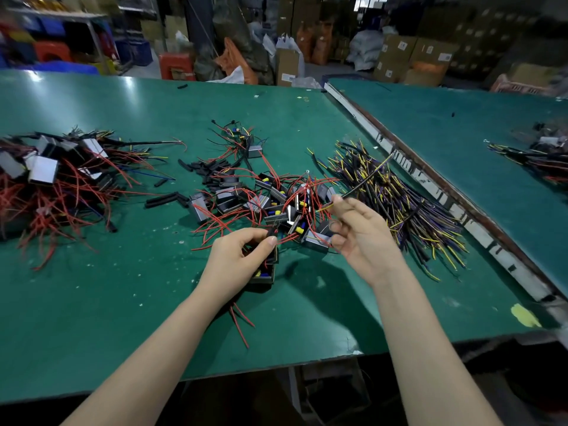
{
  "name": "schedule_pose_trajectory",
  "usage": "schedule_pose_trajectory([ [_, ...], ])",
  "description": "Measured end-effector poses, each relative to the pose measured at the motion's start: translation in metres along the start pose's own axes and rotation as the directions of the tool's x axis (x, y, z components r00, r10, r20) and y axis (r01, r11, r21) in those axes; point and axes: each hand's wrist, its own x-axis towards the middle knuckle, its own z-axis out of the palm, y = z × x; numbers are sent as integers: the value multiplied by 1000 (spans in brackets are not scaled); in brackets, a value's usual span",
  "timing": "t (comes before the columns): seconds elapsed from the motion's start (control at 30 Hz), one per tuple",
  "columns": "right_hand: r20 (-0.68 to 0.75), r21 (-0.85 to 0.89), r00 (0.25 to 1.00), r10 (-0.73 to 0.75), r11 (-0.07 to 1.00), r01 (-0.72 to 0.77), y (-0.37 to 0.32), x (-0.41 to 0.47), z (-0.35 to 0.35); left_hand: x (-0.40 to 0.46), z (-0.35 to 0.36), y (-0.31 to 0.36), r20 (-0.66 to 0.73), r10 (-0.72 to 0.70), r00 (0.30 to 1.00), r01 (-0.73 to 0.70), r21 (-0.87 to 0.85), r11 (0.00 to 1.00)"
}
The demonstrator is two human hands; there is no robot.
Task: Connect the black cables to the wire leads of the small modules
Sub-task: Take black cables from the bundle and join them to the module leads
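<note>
Standing at a green workbench (pixel 92 287), a person is joining one cable to one module; only a head view is given.

Head view, left hand: the left hand (pixel 236 259) curls around a small black module (pixel 266 272) at the near middle of the bench, thumb and forefinger pinching its red wire leads (pixel 284 239) just above the case.

Head view, right hand: the right hand (pixel 359 232) pinches the near end of a single black cable (pixel 365 178) between thumb and forefinger, the other fingers loosely curled. The cable slants up and away to the right, above the bench.

Where the parts lie: loose modules (pixel 270 201) with red leads are heaped just beyond both hands. A spread of black cables (pixel 396 195) with yellow and purple cores lies to the right. A larger heap of modules and wires (pixel 52 179) sits far left; whether those are finished I cannot tell.

Gap to close: cable end and leads are near each other but apart.

Doing it well, as I judge: keep the module steady, grip close to each bare tip, bring matching cores together end to end, and keep neighbouring red leads from snagging.

Risk: a tangled lead could drag other modules along.
</note>
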Motion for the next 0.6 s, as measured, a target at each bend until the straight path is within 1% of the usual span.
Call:
schedule_pose_trajectory([
  [0.2, 63, 7, 997, -35, 999, 35, 25, 2, 11, 1, 1, -3, 15, 35, 999, -35, 0, 999],
  [0.33, 50, -50, 997, -50, 997, 53, 33, 2, 9, 2, 3, -4, 59, 55, 997, -57, 33, 998],
  [0.47, 21, -146, 994, -103, 984, 105, 35, 1, 8, 2, 4, -2, 72, 92, 993, -96, 63, 993],
  [0.6, 12, -176, 989, -145, 974, 145, 36, -1, 9, 1, 4, 0, 128, 100, 987, -111, 73, 991],
])
